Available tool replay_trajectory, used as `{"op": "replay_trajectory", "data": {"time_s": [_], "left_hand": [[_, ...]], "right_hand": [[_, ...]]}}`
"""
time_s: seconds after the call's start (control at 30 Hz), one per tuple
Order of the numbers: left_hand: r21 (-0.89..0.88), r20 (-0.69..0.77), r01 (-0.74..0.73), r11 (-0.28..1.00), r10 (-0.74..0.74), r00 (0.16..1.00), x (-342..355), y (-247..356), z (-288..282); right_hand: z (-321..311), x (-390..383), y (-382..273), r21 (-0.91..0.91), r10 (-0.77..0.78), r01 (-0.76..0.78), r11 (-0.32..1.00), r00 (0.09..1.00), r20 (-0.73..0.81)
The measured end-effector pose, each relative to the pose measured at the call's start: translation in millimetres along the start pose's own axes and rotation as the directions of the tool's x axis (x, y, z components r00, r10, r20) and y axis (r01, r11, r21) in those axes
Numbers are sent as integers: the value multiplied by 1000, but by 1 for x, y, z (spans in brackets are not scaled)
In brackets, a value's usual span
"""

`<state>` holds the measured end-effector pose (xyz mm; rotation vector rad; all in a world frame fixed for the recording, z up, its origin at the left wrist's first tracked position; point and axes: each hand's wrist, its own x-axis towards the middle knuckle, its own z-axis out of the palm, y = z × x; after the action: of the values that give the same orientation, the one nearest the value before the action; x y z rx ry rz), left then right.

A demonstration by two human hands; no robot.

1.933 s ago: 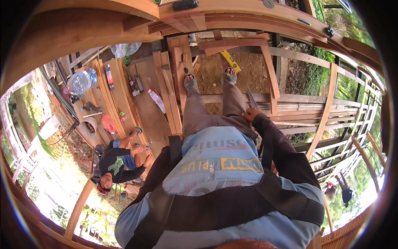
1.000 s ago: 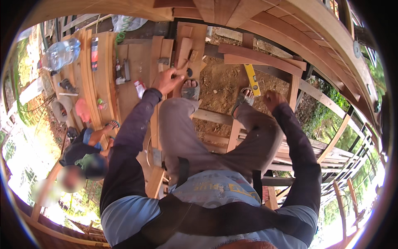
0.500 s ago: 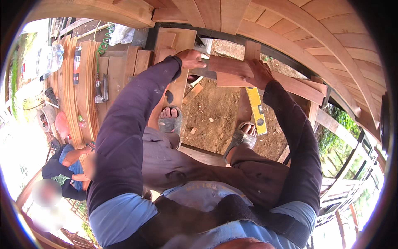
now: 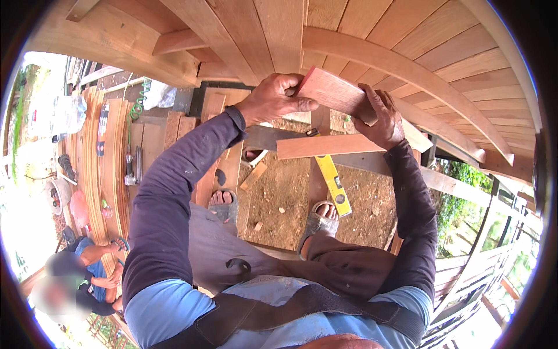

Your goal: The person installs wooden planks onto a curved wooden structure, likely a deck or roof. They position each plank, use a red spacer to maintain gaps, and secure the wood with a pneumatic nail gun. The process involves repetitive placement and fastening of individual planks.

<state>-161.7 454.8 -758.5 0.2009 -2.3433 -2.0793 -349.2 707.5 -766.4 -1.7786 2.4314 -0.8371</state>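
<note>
In the head view, the reddish board (image 4: pixel 336 93) has risen off the lower board (image 4: pixel 325 146) since the earlier frame, and now hangs between our hands. Our left hand (image 4: pixel 270 100) has its fingers pinching the left end; our right hand (image 4: pixel 386 122) has its fingers curled over it farther along. We judge it lifted free.

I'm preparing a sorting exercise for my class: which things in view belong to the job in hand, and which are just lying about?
In the job:
- wooden board, in the grip of both left hand and right hand

Lying about, it seems:
- yellow level (unheld, though possibly useful)
- small wood offcut
- green coiled hose
- clear plastic bottle
</note>
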Motion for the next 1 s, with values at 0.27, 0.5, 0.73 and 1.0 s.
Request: {"op": "replay_trajectory", "data": {"time_s": [0.27, 0.5, 0.73, 1.0], "left_hand": [[-316, -235, -243, 917, 173, 957, 2, 76, 1], [-353, -345, -386, 852, 265, 901, -20, 75, -38], [-188, -352, -334, 924, 254, 901, -21, 95, -8], [-110, -374, -418, 902, 352, 858, -20, 110, 5]], "right_hand": [[-51, 14, -34, -271, -103, -9, 963, 913, -395], [-21, -31, -12, 798, 591, -531, 286, 753, 289], [24, -37, 60, 930, 660, -14, -367, 701, 271], [15, -23, 57, 951, 705, -265, -157, 645, 296]]}}
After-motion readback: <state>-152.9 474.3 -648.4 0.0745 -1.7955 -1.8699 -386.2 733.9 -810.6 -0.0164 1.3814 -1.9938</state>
